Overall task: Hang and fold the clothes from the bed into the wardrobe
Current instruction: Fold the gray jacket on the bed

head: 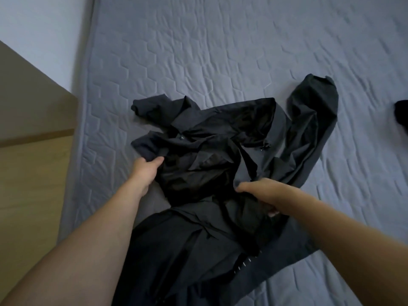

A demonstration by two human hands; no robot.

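Both hands took hold of a crumpled dark jacket on the bed, apparently to sort it out for hanging or folding.

In the head view, the dark jacket lay bunched on the grey quilted bed, one sleeve flung up to the right, so it likely needed spreading before anything else. The left hand pinched a fold at the garment's left edge, fingers curled into the cloth. The right hand gripped fabric near the middle, fingers tucked under it. Another dark item sat well apart at the right edge. A wooden panel, possibly the wardrobe, stood just beside the bed.
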